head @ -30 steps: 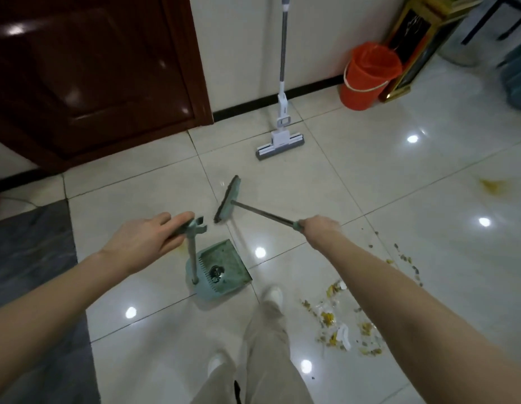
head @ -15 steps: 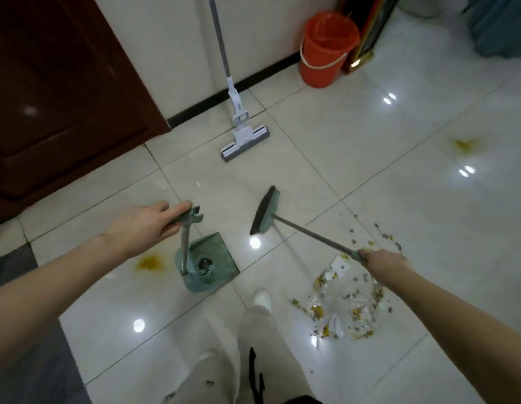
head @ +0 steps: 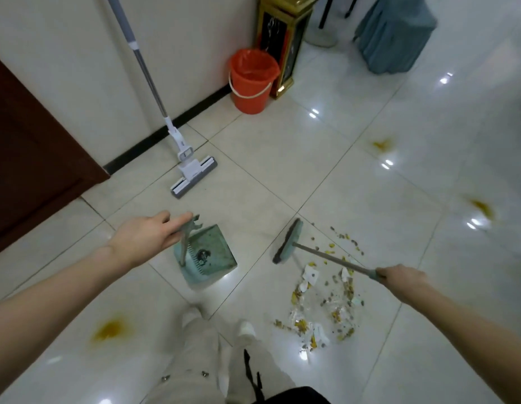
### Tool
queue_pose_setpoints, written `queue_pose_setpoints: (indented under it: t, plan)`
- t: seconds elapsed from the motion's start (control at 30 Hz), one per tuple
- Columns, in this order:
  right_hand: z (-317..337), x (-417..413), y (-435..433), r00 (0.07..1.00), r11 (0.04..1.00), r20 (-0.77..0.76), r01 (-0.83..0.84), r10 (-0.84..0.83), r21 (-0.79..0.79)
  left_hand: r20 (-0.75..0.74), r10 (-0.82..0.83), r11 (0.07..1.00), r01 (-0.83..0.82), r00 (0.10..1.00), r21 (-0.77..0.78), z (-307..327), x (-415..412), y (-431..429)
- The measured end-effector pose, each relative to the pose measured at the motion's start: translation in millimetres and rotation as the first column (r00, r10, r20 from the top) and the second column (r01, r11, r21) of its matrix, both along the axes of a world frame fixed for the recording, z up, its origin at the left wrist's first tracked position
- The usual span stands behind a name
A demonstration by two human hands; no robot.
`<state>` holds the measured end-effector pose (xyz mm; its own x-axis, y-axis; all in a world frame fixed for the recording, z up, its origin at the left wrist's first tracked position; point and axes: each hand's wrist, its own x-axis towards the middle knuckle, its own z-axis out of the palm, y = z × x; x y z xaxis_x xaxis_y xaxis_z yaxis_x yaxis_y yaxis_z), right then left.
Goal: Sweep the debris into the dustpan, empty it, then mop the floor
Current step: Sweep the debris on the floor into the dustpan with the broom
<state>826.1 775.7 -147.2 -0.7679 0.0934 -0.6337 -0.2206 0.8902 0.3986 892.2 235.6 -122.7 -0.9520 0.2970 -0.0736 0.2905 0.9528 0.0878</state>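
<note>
So your right hand (head: 400,277) was wrapped round the end of the broom (head: 288,242) handle, fist closed on it. Your left hand (head: 150,239) had fingers fairly straight, pinching the top of the dustpan (head: 208,253) handle btwn fingertips & thumb, I think; thumb was hidden, so can't tell for sure.

Vs 1 s earlier, the broom head had swung from above the pan over to the right, ending just beside the far edge of the debris (head: 323,301). Pan stayed put on the tile. Likely meaning: setup done, 1st sweeping stroke about to start, nothing collected from this pile yet.

Debris was light stuff: white paper scraps, yellowish bits, small dark crumbs, loosely scattered. Floor was glossy tile w/ 4 yellow stains. Pan was teal plastic, square, grimy inside. Mop (head: 193,177) leaned on the wall, orange bucket (head: 252,83) near it.
</note>
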Motion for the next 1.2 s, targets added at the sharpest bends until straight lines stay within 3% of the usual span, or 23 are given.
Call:
queue_pose_setpoints:
  t: [0.17, 0.4, 0.73, 0.97, 1.2]
  plan:
    - [3.8, 3.6, -46.4, 0.997, 0.993, -0.040, 0.054, -0.059, -0.101, -0.058, -0.023, 0.997, 0.027, 0.998, 0.077, 5.0, -7.2, -44.0]
    - [-9.2, -40.8, -178.2, 1.000, 0.963, 0.000, 0.028, -0.029, -0.269, -0.008, -0.013, 0.996, 0.014, 1.000, 0.086, -9.0, -20.7, -100.7]
    - [-59.3, -155.7, -312.9, 0.989, 0.931, 0.039, -0.123, 0.145, -0.343, 0.003, 0.041, 0.998, -0.042, 0.999, 0.056, -9.0, -47.6, -124.8]
    - [-75.3, -208.3, -231.3, 0.986, 0.960, 0.106, -0.095, 0.127, -0.262, 0.058, -0.077, 0.997, 0.076, 0.995, 0.019, 10.0, -116.7, -83.3]
    - [-66.0, -158.1, -36.8, 0.982, 0.950, 0.076, 0.185, -0.171, -0.250, 0.075, -0.224, 0.974, 0.225, 0.972, -0.002, 21.9, -225.1, -7.9]
